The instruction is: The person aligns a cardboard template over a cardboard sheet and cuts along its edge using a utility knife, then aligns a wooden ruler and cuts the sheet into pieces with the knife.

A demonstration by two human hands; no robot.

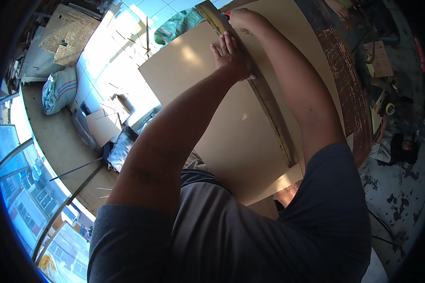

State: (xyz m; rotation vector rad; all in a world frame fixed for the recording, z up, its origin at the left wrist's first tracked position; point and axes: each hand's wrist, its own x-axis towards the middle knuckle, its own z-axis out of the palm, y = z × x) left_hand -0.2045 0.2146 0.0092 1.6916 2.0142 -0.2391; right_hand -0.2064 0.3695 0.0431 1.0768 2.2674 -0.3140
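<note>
A large tan board (184, 89) lies under both arms. Across it runs a long, narrow wooden strip (271, 113) with worn edges. My left hand (232, 59) presses flat on the strip near its far end, fingers stretched out and thumb over the side edge. Close to that same end, my right hand (247, 21) is closed beside the strip. A small red part (228, 15) shows at its fingers; the rest of what it holds is hidden, so I cannot tell its kind.
The board rests on a scratched brown tabletop (347, 80). At upper right is another person's hand (337, 8). A tape roll (390, 109) is at the right. A green plastic sheet (177, 27) lies beyond the board; a stuffed sack (60, 89) stands left.
</note>
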